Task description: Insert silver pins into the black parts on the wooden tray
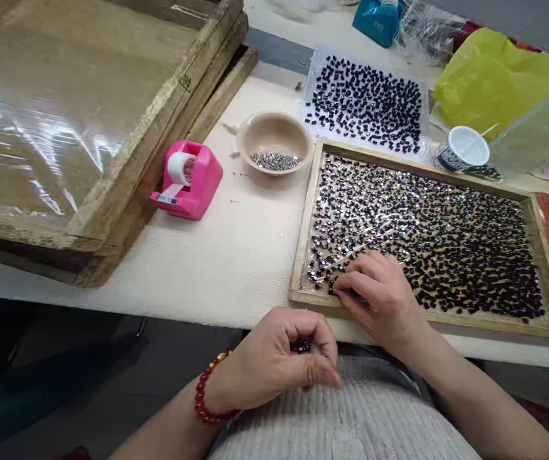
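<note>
My left hand [286, 351] is curled in front of my body, just off the table edge. Small dark beads [302, 345] show in its hollow. My right hand [380, 297] is over the front left part of a wooden-framed tray, thumb and fingers pinched together at the inner front edge. What lies between those fingertips is hidden or too small to tell. Rows of shiny black beads [428, 236] cover the film inside the wooden frame [303, 236]. A beige bowl [274, 131] with small metal pins [276, 161] stands behind the tray's left end.
A pink tape dispenser [202, 182] stands left of the bowl. Stacked wooden frames [159, 128] fill the left side. Behind the tray are a white sheet with black pieces [365, 102], a patterned cup [461, 150], a yellow bag [509, 80] and a blue object [377, 22].
</note>
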Demonstrator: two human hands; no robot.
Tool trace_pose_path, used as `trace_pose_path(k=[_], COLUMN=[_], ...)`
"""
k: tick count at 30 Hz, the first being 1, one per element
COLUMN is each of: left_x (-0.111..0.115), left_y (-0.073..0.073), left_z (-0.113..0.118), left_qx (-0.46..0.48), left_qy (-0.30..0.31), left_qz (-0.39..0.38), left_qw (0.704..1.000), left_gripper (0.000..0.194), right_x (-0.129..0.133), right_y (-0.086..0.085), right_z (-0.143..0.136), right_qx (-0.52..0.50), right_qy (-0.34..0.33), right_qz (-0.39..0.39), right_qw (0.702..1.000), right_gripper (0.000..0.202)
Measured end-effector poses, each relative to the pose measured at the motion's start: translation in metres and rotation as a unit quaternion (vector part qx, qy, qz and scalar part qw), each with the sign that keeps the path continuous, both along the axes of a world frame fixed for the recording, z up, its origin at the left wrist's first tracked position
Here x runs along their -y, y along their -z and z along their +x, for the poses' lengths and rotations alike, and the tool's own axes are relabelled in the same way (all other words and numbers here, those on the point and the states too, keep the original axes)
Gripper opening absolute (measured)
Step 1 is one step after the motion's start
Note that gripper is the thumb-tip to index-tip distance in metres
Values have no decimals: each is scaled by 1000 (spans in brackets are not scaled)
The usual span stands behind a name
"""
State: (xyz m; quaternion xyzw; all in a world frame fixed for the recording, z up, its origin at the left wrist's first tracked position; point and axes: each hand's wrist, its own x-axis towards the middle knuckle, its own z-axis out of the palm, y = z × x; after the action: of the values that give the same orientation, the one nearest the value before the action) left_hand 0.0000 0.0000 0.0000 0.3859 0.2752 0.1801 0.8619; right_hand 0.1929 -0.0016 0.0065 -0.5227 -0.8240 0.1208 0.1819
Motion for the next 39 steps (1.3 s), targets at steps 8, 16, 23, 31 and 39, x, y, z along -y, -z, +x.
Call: trace_pose_path(k=[8,16,23,31,39], left_x=[1,0,0,0,-1], left_y=[1,2,4,4,6], left_z=[0,11,15,16,17], left_qx=[2,16,6,-9,-6], left_qy=[19,4,31,30,11], left_qz=[-29,-33,-30,-30,-6], left_qw=[999,999,999,999,1000], left_gripper=[25,36,47,35,34], right_x=[8,27,26,25,27], right_y=[-13,-38,-34,-31,-27], right_z=[3,2,4,6,6], right_qx=[-94,-215,-244,-278,-295], right_qy=[-10,-120,-147,-104,-98], right_qz=[-1,-116,-160,-152,-162], right_qw=[996,962,945,943,936], right_gripper=[4,24,14,8,8])
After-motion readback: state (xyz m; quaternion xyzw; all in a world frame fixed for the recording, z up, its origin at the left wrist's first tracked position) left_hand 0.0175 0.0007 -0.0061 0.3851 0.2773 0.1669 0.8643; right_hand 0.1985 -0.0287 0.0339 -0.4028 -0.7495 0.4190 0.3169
